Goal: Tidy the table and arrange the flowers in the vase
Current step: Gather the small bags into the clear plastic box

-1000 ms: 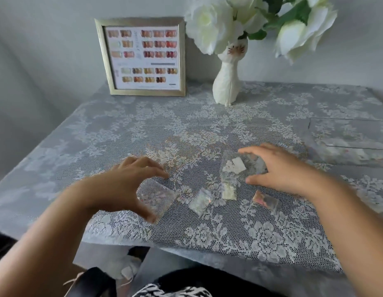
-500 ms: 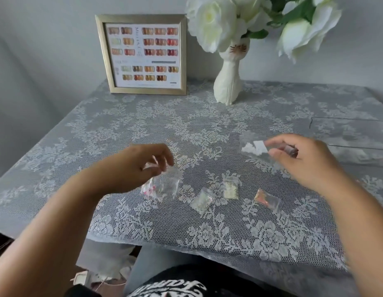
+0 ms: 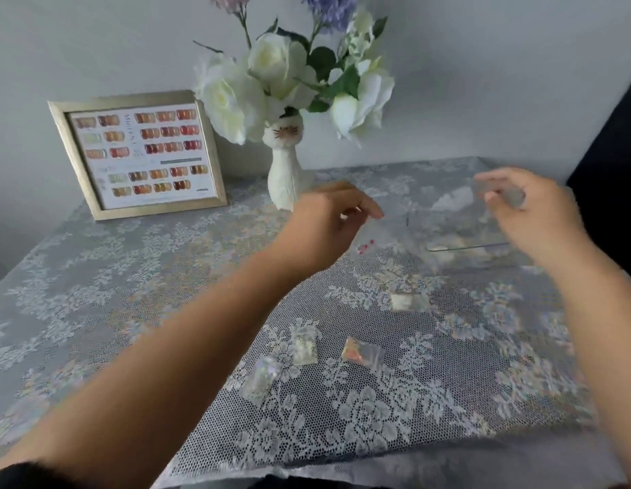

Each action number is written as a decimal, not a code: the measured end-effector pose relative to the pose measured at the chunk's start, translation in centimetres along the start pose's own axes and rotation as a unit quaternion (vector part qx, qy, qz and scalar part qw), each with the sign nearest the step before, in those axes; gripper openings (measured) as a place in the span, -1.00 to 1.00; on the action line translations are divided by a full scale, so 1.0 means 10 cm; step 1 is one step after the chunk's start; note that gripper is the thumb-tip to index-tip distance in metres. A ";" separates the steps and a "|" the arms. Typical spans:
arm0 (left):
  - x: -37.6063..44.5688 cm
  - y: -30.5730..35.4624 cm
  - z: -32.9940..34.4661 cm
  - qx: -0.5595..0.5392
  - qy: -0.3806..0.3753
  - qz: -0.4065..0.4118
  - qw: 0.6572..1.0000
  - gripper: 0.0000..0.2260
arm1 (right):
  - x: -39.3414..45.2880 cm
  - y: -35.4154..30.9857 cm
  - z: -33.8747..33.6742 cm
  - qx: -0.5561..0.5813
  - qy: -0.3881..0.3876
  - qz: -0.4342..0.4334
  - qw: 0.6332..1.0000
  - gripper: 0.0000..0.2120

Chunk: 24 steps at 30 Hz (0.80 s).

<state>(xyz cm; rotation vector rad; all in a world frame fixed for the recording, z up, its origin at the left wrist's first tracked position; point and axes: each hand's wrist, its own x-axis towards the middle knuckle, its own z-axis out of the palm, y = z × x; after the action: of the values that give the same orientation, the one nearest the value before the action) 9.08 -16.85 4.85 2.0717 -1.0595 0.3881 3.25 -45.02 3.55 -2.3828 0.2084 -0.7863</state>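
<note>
A white cat-shaped vase with white roses and lilac stems stands at the back of the lace-covered table. My left hand hovers in front of the vase, pinching a small clear packet with red bits that hangs blurred below the fingers. My right hand is raised at the far right, pinching a clear packet with a white piece. Several more small clear packets lie near the front: one, one, one and one.
A clear flat box lies on the table under my right hand. A gold-framed nail colour chart leans on the wall at the back left. A dark shape fills the far right edge. The table's front edge runs close to me.
Both hands lifted their packets off the table and carried them back and to the right, toward the clear box. The view has tilted up, showing more of the flowers.
</note>
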 end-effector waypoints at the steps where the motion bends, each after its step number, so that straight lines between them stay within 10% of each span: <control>1: 0.11 0.04 0.13 -0.004 0.005 0.008 1.000 -0.79 | 0.06 0.10 -0.04 -0.003 0.001 0.011 1.000 -0.76; 14: 0.71 0.11 1.15 -0.020 -0.052 0.005 0.998 -0.75 | 0.40 0.74 -0.08 -0.224 -0.207 0.055 0.951 -0.73; 24: 0.65 0.21 1.17 0.024 -0.142 -0.029 0.989 -0.66 | 0.05 0.77 -0.13 -0.160 -0.057 -0.006 0.986 -0.73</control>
<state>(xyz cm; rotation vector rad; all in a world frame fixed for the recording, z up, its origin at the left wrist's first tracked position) 10.55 -30.03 1.83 2.2414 -1.1597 0.0884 3.20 -51.98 0.00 -2.7234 0.2928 -0.6598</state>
